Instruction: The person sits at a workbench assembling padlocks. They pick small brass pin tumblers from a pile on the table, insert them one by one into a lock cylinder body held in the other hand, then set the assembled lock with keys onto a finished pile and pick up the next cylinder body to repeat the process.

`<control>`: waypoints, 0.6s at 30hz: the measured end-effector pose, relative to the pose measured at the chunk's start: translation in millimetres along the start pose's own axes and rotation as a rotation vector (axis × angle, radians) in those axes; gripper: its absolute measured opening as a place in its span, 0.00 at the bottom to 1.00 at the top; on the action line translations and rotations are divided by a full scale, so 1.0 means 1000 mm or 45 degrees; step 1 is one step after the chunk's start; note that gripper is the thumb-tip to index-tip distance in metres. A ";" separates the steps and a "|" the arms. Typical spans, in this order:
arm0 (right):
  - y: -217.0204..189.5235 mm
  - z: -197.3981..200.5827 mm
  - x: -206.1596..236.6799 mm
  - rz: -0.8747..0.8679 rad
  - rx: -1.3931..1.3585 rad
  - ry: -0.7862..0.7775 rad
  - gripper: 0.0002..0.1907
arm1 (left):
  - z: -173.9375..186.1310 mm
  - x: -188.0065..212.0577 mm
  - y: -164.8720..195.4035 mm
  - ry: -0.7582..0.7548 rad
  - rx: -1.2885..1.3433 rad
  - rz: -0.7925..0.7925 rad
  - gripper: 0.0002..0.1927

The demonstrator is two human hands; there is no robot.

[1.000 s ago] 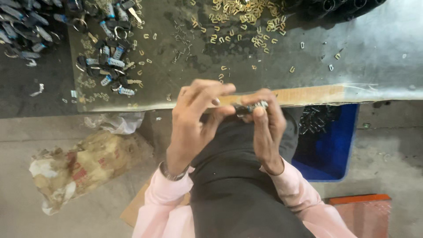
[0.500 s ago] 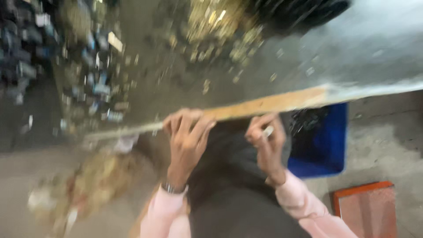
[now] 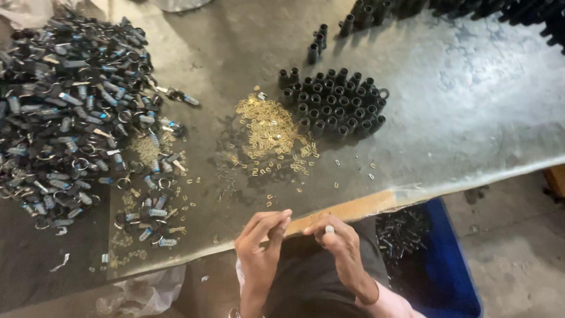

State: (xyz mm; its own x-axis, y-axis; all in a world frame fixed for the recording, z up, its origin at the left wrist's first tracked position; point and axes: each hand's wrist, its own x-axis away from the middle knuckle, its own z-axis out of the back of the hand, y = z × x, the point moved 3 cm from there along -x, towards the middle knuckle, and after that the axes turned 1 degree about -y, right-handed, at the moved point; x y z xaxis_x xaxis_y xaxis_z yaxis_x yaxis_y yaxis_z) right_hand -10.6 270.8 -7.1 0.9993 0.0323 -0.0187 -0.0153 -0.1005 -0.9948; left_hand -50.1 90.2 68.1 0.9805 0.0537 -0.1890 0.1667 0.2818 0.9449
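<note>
Right hand (image 3: 341,247): our fingers pinch a small pale piece (image 3: 329,229); we hold it tight.
Left hand (image 3: 262,241): fingers pressed together, holding nothing we can see, kept close above the bench (image 3: 471,118) edge.

We see a blue bin (image 3: 450,265) below the table (image 3: 471,118), black tubes (image 3: 335,106) upright, brass clips (image 3: 268,129) heaped beside them.

Two bare hands, left hand (image 3: 259,250) and right hand (image 3: 341,250), at lower centre of the frame. Pink sleeve cuff at the right wrist. Dark garment over the lap.
</note>
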 end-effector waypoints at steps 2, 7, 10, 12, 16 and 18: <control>0.012 0.001 0.001 -0.062 -0.423 0.022 0.21 | -0.004 -0.003 0.001 -0.028 0.111 0.042 0.07; 0.031 0.001 0.003 -0.221 -0.706 0.138 0.16 | -0.006 0.002 -0.012 -0.088 0.264 0.302 0.05; 0.031 0.000 0.005 -0.247 -0.615 0.140 0.16 | -0.007 0.007 -0.022 -0.115 0.399 0.319 0.05; 0.031 -0.002 0.006 -0.236 -0.544 0.123 0.16 | -0.009 0.011 -0.029 -0.107 0.485 0.356 0.05; 0.033 -0.006 -0.001 -0.243 -0.648 0.093 0.16 | -0.012 0.015 -0.037 -0.115 0.533 0.378 0.04; 0.033 -0.007 -0.006 -0.259 -0.718 0.085 0.17 | -0.014 0.015 -0.039 -0.109 0.496 0.358 0.04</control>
State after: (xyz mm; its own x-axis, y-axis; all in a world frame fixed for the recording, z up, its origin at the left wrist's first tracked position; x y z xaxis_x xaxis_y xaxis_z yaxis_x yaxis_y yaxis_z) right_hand -16.9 260.1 -38.9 0.9806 0.0452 0.1909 0.1783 -0.6112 -0.7712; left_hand -43.0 93.1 24.8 0.9954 -0.0073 0.0953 -0.0955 -0.1127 0.9890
